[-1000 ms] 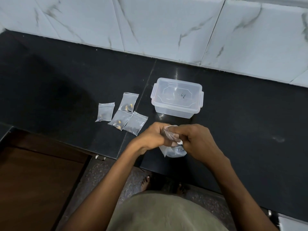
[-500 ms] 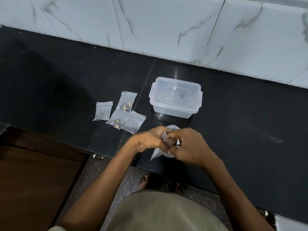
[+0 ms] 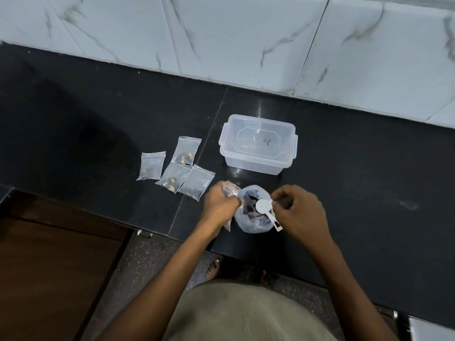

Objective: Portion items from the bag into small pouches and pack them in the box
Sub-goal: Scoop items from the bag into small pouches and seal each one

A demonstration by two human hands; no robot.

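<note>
Bag open, box shut, four pouches out.
Clear bag stands open (dark contents, white scoop inside); lidded clear box just behind; filled pouches lie flat, clustered left, two overlapping.

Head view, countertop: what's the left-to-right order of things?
Leftmost pouch → left hand holding an empty pouch → open bag with white scoop → right hand. The three overlapping pouches and the lidded box are left out.

Looks like home kitchen: shiny black stone counter, white marble wall tiles, brown wooden cupboard below.
</note>
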